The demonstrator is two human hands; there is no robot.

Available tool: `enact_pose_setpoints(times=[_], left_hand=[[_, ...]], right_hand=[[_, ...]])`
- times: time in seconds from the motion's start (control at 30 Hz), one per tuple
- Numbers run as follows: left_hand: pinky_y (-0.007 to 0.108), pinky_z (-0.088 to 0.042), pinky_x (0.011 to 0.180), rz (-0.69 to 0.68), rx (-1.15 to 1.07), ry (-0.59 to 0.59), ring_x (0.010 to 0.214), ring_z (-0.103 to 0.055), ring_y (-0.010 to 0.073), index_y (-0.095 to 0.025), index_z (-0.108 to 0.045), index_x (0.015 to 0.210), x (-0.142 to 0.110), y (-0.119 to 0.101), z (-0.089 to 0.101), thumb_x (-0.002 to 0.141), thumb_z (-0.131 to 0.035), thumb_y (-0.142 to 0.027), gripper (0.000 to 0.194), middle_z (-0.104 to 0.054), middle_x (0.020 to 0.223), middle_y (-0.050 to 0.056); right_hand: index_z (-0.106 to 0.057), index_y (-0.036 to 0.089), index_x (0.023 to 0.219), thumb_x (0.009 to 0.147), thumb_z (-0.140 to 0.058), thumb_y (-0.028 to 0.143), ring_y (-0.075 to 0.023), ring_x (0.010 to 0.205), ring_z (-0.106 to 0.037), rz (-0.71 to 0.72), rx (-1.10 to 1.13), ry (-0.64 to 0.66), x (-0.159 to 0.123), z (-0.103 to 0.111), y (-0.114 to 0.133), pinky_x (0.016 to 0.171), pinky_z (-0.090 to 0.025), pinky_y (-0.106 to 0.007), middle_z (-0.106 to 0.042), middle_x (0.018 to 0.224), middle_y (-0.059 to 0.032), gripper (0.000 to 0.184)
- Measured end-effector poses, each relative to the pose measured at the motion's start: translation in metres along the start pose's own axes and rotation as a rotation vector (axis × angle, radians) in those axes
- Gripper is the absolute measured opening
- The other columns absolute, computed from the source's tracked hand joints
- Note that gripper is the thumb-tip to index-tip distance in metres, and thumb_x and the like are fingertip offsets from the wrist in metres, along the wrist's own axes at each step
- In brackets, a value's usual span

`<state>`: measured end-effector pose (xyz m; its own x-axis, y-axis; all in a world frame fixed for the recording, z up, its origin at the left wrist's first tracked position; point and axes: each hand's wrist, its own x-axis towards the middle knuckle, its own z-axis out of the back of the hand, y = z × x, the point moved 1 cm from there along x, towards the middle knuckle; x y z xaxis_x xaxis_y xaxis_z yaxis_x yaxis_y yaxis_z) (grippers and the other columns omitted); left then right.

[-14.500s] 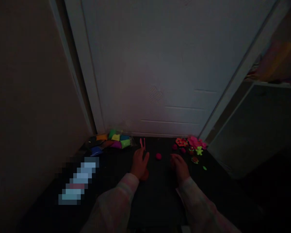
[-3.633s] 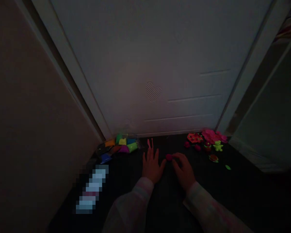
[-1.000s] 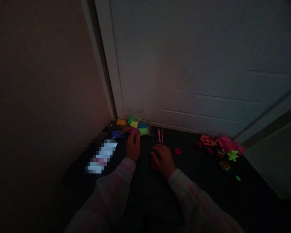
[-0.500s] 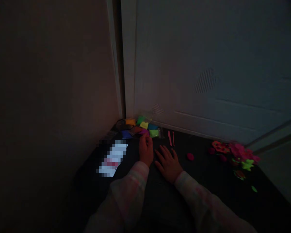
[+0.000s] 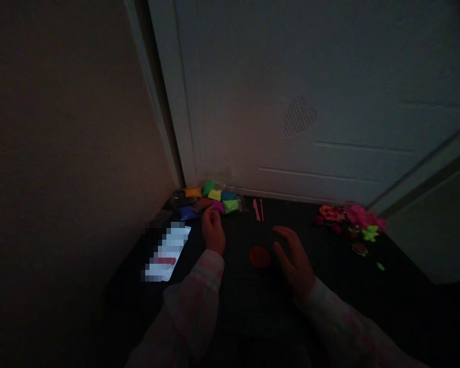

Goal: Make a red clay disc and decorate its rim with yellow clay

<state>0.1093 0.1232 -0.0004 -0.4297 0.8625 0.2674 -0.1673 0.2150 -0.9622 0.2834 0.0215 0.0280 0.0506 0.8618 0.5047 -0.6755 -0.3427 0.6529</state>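
A flat, round red disc, apparently modelling clay (image 5: 259, 257), lies on the dark tabletop between my hands. My left hand (image 5: 213, 232) is closed with its fingers curled, on the disc's left and just in front of the coloured packets. What it holds, if anything, is hidden. To the right of the disc is my right hand (image 5: 296, 260), its fingers bent and its thumb apart from them. Nothing shows in that gap. Beyond the disc lie a pink plastic knife (image 5: 256, 210) and a thin pink stick (image 5: 261, 210), side by side.
Several bags of coloured clay (image 5: 230, 206) are heaped at the back left corner. A lit phone (image 5: 168, 253), its screen blurred out, lies left of my left hand. Pink and green flower-like pieces (image 5: 360, 217) sit at the right. A white panel (image 5: 253, 117) stands behind the table.
My right hand has lifted off the tabletop and moved right, uncovering the red disc. The small pink ball seen before no longer shows. The view has shifted slightly.
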Motion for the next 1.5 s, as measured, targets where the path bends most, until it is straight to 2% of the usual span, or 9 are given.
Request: enact_pose_setpoints(times=[0.2, 0.4, 0.57, 0.73, 0.9, 1.13, 1.27, 1.4, 1.5], left_hand=[[0.028, -0.039, 0.075, -0.007, -0.01, 0.036, 0.087, -0.05, 0.0152, -0.017, -0.048, 0.098, 0.002, -0.001, -0.006, 0.075, -0.04, -0.033, 0.028, -0.053, 0.096, 0.006], [0.027, -0.039, 0.073, 0.017, -0.009, 0.023, 0.083, -0.05, 0.014, -0.018, -0.048, 0.098, 0.001, -0.002, -0.004, 0.075, -0.04, -0.032, 0.028, -0.054, 0.092, 0.005], [0.026, -0.04, 0.071, 0.025, 0.006, 0.022, 0.081, -0.051, 0.0135, -0.018, -0.049, 0.096, 0.0, -0.003, -0.003, 0.075, -0.04, -0.031, 0.026, -0.054, 0.09, 0.004], [0.026, -0.04, 0.07, 0.007, 0.012, 0.027, 0.081, -0.05, 0.0133, -0.018, -0.048, 0.096, 0.0, -0.002, -0.003, 0.076, -0.038, -0.032, 0.026, -0.054, 0.09, 0.004], [0.026, -0.04, 0.071, 0.011, 0.032, 0.035, 0.084, -0.05, 0.0142, -0.017, -0.048, 0.097, 0.001, -0.002, -0.001, 0.076, -0.038, -0.032, 0.028, -0.053, 0.093, 0.006], [0.028, -0.04, 0.072, -0.008, 0.043, 0.065, 0.083, -0.05, 0.0151, -0.018, -0.048, 0.098, 0.003, 0.002, -0.003, 0.075, -0.039, -0.033, 0.029, -0.053, 0.093, 0.006], [0.028, -0.039, 0.072, -0.01, 0.047, 0.094, 0.081, -0.051, 0.0147, -0.017, -0.048, 0.097, 0.002, 0.001, -0.008, 0.074, -0.041, -0.032, 0.028, -0.053, 0.093, 0.006], [0.028, -0.039, 0.073, -0.022, 0.051, 0.087, 0.08, -0.051, 0.0145, -0.016, -0.049, 0.095, 0.0, -0.004, -0.007, 0.075, -0.04, -0.031, 0.027, -0.053, 0.093, 0.006], [0.028, -0.039, 0.073, -0.026, 0.057, 0.085, 0.081, -0.051, 0.0145, -0.017, -0.049, 0.095, -0.002, -0.005, -0.005, 0.075, -0.04, -0.031, 0.026, -0.053, 0.092, 0.006]], right_hand=[[-0.046, 0.018, 0.104, 0.075, -0.043, 0.026, -0.021, 0.1, -0.042, 0.183, -0.214, 0.094, -0.008, -0.01, -0.007, 0.085, -0.035, -0.041, -0.049, 0.104, -0.0097, 0.03], [-0.047, 0.016, 0.103, 0.079, -0.034, 0.033, -0.0173, 0.098, -0.045, 0.022, -0.142, 0.131, 0.032, -0.054, -0.004, 0.083, -0.037, -0.034, -0.052, 0.102, -0.0097, 0.032], [-0.039, 0.018, 0.116, 0.079, -0.03, 0.04, -0.0221, 0.118, -0.024, 0.21, -0.455, 0.373, 0.026, -0.064, 0.006, 0.095, -0.015, -0.044, -0.035, 0.126, -0.0102, 0.044], [-0.034, 0.02, 0.12, 0.08, -0.025, 0.042, -0.0218, 0.12, -0.021, 0.176, -0.518, 0.49, 0.021, -0.073, 0.003, 0.095, -0.012, -0.046, -0.03, 0.129, -0.0099, 0.047], [-0.041, 0.019, 0.115, 0.077, -0.03, 0.046, -0.0216, 0.117, -0.027, 0.133, -0.243, 0.385, 0.029, -0.069, -0.001, 0.095, -0.014, -0.046, -0.037, 0.124, -0.0105, 0.048], [-0.045, 0.021, 0.102, 0.079, -0.032, 0.04, -0.0165, 0.097, -0.047, -0.169, 0.337, -0.076, 0.023, 0.003, -0.014, 0.082, -0.038, -0.034, -0.05, 0.105, -0.0057, 0.033], [-0.046, 0.02, 0.102, 0.077, -0.039, 0.032, -0.0176, 0.095, -0.046, -0.034, 0.061, 0.03, 0.004, 0.006, -0.011, 0.082, -0.037, -0.035, -0.05, 0.102, -0.0071, 0.029], [-0.049, 0.016, 0.102, 0.077, -0.039, 0.029, -0.0199, 0.097, -0.044, 0.208, -0.251, 0.176, 0.012, -0.027, -0.003, 0.084, -0.033, -0.038, -0.052, 0.102, -0.0095, 0.03], [-0.048, 0.017, 0.106, 0.078, -0.037, 0.033, -0.0196, 0.099, -0.043, 0.223, -0.361, 0.221, 0.027, -0.049, 0.005, 0.084, -0.032, -0.037, -0.05, 0.107, -0.009, 0.034]])
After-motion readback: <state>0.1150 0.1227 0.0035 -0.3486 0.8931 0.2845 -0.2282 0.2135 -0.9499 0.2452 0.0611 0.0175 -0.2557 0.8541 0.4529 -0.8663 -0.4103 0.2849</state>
